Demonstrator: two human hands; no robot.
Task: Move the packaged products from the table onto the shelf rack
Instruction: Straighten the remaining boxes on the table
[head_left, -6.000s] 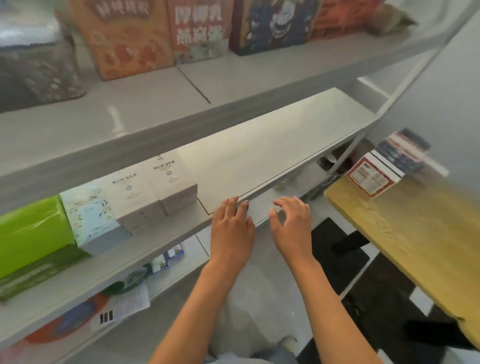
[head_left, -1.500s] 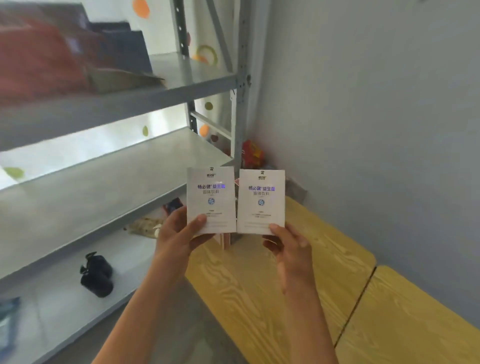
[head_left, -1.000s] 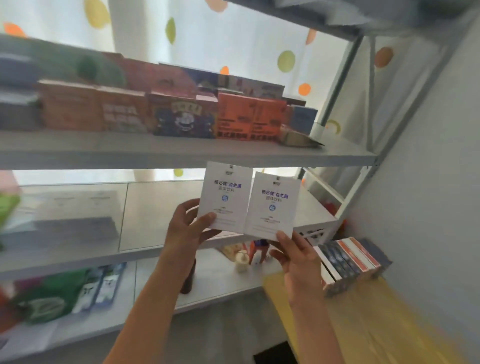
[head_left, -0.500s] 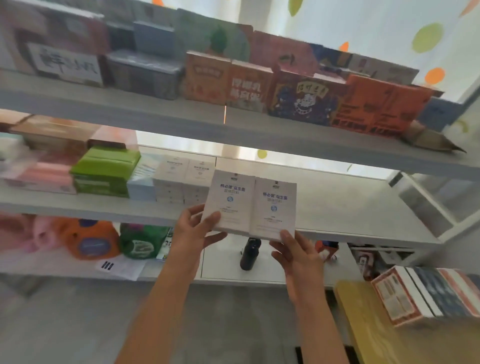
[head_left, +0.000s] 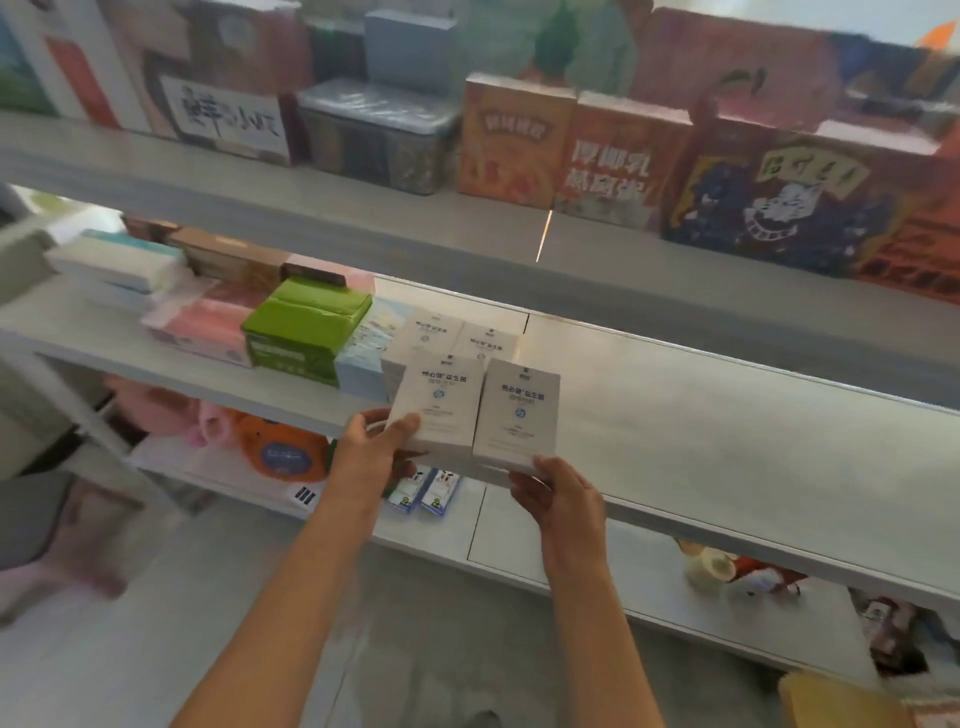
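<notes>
Both white boxes, left white box (head_left: 435, 402) pinched by left hand (head_left: 370, 451), right white box (head_left: 517, 413) by right hand (head_left: 558, 493), have come off the table to the middle shelf (head_left: 727, 415) edge since 1.5 s ago; probably not set down yet; matching boxes (head_left: 457, 335) behind; blurry upper shelf (head_left: 363, 208) stocked.

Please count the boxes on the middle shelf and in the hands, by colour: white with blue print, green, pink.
White boxes with blue print, held: 2, one in the left hand at, one in the right hand at
White boxes with blue print, on the middle shelf: 2 visible
Green box: 1
Pink pack: 1
Total: 6
</notes>
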